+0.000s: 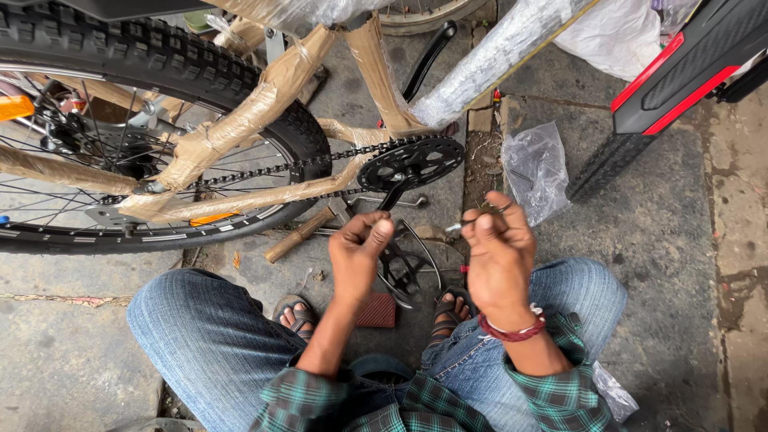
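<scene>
A small metal part (pixel 488 210) is pinched by the right hand (pixel 498 256) fingers, the left hand (pixel 360 248) is curled empty, and the part could be dropped among the clutter on the floor (pixel 672 240) if the pinch is loosened.

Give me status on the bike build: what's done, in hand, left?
Done: rear wheel, chain and chainring are mounted. In hand: the right hand pinches small metal hardware; the left hand is curled, contents unclear. Left: brown wrapping still covers the frame, and a pedal lies loose on the ground.
</scene>
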